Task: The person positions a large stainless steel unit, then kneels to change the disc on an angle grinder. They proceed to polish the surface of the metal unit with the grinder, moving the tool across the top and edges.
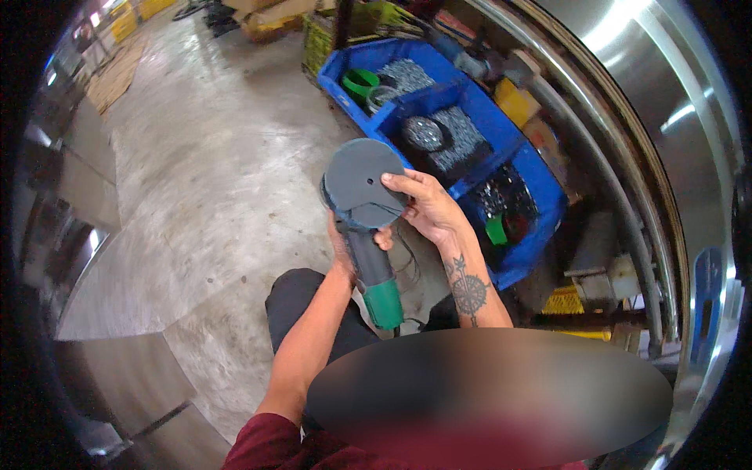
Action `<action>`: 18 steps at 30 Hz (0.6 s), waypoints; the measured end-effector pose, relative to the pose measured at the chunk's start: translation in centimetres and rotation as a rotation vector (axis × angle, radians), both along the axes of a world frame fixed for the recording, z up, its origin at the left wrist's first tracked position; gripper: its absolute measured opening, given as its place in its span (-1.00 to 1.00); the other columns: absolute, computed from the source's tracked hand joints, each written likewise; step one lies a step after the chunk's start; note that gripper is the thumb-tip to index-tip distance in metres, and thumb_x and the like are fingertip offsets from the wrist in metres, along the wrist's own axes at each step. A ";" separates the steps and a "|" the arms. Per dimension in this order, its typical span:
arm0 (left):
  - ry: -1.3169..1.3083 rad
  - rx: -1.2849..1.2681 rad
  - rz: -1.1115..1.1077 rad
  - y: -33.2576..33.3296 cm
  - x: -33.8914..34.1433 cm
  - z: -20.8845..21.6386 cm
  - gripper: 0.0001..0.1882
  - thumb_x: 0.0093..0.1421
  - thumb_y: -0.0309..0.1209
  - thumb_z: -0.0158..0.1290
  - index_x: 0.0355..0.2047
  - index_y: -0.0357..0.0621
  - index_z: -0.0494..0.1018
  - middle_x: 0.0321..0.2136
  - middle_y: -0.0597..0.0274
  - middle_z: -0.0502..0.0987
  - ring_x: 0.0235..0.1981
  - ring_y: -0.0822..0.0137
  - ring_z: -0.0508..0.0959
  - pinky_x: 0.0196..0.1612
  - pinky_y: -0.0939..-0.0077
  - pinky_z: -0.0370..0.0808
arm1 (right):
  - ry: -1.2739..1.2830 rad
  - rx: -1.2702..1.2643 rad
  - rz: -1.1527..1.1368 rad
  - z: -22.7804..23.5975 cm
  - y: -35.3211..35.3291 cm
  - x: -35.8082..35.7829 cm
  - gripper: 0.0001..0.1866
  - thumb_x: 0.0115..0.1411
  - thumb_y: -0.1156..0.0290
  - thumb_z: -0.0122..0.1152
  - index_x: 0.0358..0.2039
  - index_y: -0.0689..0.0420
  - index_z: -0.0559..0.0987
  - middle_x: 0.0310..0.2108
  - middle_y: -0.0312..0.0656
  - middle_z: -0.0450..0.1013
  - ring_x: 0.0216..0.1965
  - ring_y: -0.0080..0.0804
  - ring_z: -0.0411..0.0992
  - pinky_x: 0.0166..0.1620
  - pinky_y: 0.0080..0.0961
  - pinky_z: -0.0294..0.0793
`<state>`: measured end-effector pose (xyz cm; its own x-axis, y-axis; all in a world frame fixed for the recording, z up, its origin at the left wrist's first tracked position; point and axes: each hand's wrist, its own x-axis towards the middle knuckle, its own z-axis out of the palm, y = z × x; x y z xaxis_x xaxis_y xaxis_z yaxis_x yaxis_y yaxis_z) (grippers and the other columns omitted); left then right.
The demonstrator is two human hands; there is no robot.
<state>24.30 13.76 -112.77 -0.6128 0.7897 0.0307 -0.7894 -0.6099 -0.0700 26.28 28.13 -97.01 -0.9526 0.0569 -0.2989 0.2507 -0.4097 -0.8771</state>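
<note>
My left hand point(341, 249) is wrapped round the black front part of an angle grinder point(382, 301), whose rear end is green. The tool stands tilted above my knees, its head pointing away from me. Over the head lies a round grey sanding disc point(362, 168) with a small hole in its middle. My right hand point(431, 205) pinches the disc's right edge, thumb on the top face and fingers underneath. A crease or overlapping edge shows on the disc's near part. Whether the disc is fixed to the grinder's pad cannot be seen.
Blue bins point(513, 270) of small metal parts stand at the right, with a green cup point(360, 82) and a green scoop point(495, 229) inside. A yellow-green crate point(317, 43) is beyond them. Metal pipes point(603, 129) run along the right. Steel sheets point(129, 376) lie at the left.
</note>
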 end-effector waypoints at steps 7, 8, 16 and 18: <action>0.202 0.314 -0.048 0.2 -1.2 -1.4 -0.13 0.29 0.36 0.04 0.29 -0.10 0.31 -0.29 0.04 0.39 -0.41 0.27 0.43 -0.30 0.30 0.47 | 0.288 -0.176 -0.207 1.4 9.1 3.8 -0.68 0.24 0.30 0.49 -0.04 0.11 0.69 0.02 -0.24 0.65 0.03 -0.38 0.59 0.19 -0.36 0.52; 0.235 0.322 -0.046 0.2 -1.5 -1.3 -0.15 0.31 0.33 0.03 0.29 -0.12 0.31 -0.29 0.02 0.39 -0.41 0.26 0.44 -0.30 0.30 0.48 | 0.256 -0.076 -0.368 1.3 11.5 4.7 -0.67 0.25 0.31 0.48 -0.01 0.11 0.68 0.04 -0.21 0.65 0.05 -0.38 0.59 0.20 -0.34 0.52; 0.210 0.280 0.000 -0.5 -1.3 -0.8 -0.18 0.37 0.30 -0.03 0.28 -0.18 0.28 -0.31 0.00 0.39 -0.43 0.24 0.46 -0.32 0.27 0.50 | -0.251 0.088 -0.962 -12.4 24.4 10.7 -0.79 0.23 0.34 0.47 -0.21 0.06 0.60 -0.48 -0.34 0.33 -0.59 -0.56 0.20 -0.57 -0.69 0.13; 0.204 0.272 0.000 -0.7 -1.3 -0.8 -0.18 0.37 0.31 -0.04 0.28 -0.18 0.28 -0.31 -0.01 0.39 -0.42 0.24 0.47 -0.32 0.26 0.50 | -0.265 0.167 -0.871 -17.1 24.5 11.3 -0.79 0.21 0.33 0.47 -0.27 0.02 0.56 -0.46 -0.34 0.28 -0.54 -0.55 0.18 -0.54 -0.66 0.16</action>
